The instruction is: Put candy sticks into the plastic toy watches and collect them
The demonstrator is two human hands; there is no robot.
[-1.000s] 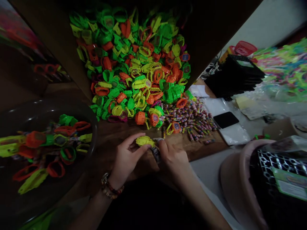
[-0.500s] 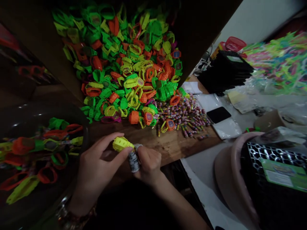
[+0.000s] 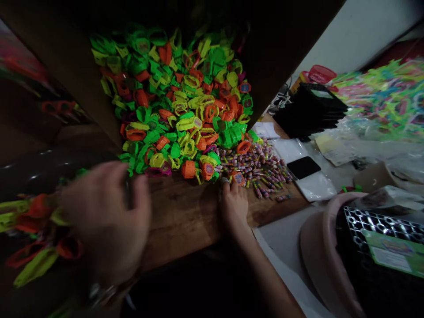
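Note:
My left hand (image 3: 106,216) is smeared by motion over the right side of the dark basin (image 3: 49,161). A gap shows between its thumb and fingers, but whatever it holds, if anything, is hidden. On the wooden table (image 3: 185,212), my right hand (image 3: 235,205) has its fingertips closed at an orange toy watch (image 3: 238,178), at the near edge of a pile of small wrapped candy rolls (image 3: 261,165). A greyish wrap covers one fingertip. Behind lies a big heap of green, yellow and orange toy watches (image 3: 185,110).
Dark panels stand at both sides of the heap. Toy watches lie in the basin at left. Rightward are a black phone (image 3: 304,168) on plastic bags, a stack of black trays (image 3: 314,106), a pink tub (image 3: 318,247) holding a black grid tray, and colourful plastic pieces.
My hands have parted. The left has swung left over the basin, and the right has reached forward to the orange toy watch. The yellow toy watch they held between them is out of sight.

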